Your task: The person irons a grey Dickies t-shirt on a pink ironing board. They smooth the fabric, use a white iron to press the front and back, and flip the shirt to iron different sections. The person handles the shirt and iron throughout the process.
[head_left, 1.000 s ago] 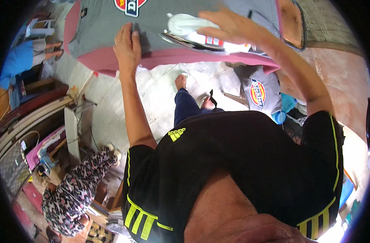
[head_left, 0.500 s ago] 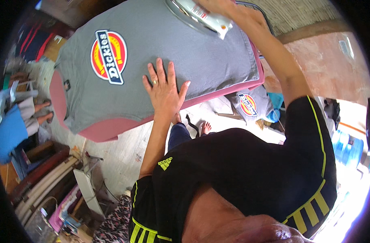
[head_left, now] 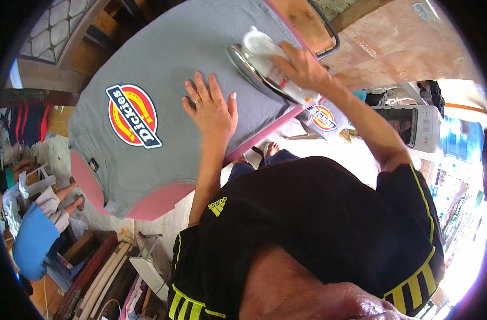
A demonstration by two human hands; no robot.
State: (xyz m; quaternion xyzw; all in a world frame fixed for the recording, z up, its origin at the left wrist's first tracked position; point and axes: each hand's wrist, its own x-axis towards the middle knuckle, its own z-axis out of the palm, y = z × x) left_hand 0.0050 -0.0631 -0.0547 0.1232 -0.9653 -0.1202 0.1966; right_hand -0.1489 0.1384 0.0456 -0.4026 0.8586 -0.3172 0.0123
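A grey T-shirt [head_left: 168, 69] with a red, yellow and dark blue printed logo lies spread over a pink-covered ironing board [head_left: 152, 205]. My left hand [head_left: 211, 109] rests flat on the shirt, fingers spread, to the right of the logo. A ring shows on one finger. My right hand [head_left: 302, 69] is wrapped round the handle of a white and silver clothes iron [head_left: 267, 58], whose metal base is on the shirt near the board's right part. The handle itself is mostly covered by my fingers.
Another grey garment [head_left: 322, 118] with a like logo is below the board's right edge. A person in a blue top [head_left: 38, 240] is at the far left. A white appliance [head_left: 425, 125] and a blue water jug [head_left: 462, 138] stand at right. Wooden furniture [head_left: 88, 256] fills the lower left.
The iron, held in my right hand, has come nearer from the board's far right side, and more of it shows. My left hand stays flat on the shirt. The whole view has turned.
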